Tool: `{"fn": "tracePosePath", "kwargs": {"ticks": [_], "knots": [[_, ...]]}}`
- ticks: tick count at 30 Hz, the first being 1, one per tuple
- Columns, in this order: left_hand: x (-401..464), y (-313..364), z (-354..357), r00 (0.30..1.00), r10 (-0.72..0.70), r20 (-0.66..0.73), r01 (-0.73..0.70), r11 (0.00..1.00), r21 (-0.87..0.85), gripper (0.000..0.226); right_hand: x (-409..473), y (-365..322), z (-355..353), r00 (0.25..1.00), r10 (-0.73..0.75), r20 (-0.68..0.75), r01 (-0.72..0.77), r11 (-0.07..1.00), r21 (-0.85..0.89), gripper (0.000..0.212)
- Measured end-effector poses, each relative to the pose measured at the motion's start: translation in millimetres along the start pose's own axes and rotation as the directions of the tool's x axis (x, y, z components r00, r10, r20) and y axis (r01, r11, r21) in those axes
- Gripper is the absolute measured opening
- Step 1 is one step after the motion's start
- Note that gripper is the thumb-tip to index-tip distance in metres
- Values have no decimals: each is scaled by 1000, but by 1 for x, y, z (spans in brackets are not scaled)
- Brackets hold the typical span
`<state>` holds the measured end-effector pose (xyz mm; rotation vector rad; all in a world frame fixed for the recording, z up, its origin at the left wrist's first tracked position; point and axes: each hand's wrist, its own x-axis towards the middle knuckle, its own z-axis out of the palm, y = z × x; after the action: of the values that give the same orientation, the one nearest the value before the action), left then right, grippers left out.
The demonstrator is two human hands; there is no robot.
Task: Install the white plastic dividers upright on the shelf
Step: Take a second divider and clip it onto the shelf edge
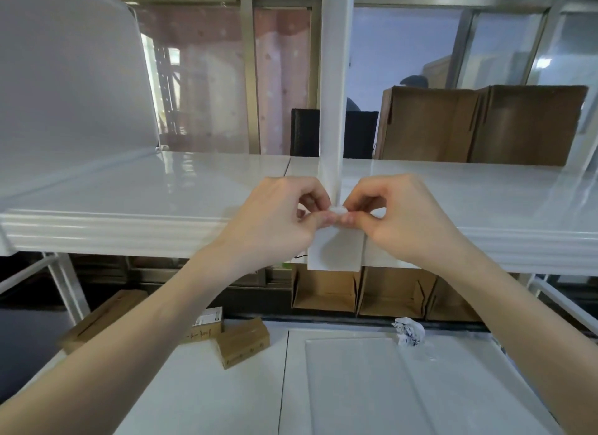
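White shelf (136,188) front edge: left hand (278,221), right hand (398,217) grips pinched tight on divider (333,111) base.

Stockroom: white shelving (136,230), open cardboard cartons (479,127), small boxes (242,345)

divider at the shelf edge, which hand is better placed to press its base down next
Probably the right hand: its fingertips pinch the small white clip at the divider base. The left hand pinches beside it, so it's close.
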<state>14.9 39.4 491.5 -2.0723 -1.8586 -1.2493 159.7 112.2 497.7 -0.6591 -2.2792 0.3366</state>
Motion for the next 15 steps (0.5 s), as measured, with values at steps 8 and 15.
{"fn": "tracePosePath", "kwargs": {"ticks": [8, 15], "knots": [[-2, -9, -11, 1000, -9, 8, 9, 1000, 14, 10, 6, -11, 9, 1000, -15, 22, 15, 1000, -7, 9], [-5, -13, -15, 1000, -9, 4, 9, 1000, 29, 11, 9, -13, 15, 999, -20, 36, 21, 1000, -15, 10]]}}
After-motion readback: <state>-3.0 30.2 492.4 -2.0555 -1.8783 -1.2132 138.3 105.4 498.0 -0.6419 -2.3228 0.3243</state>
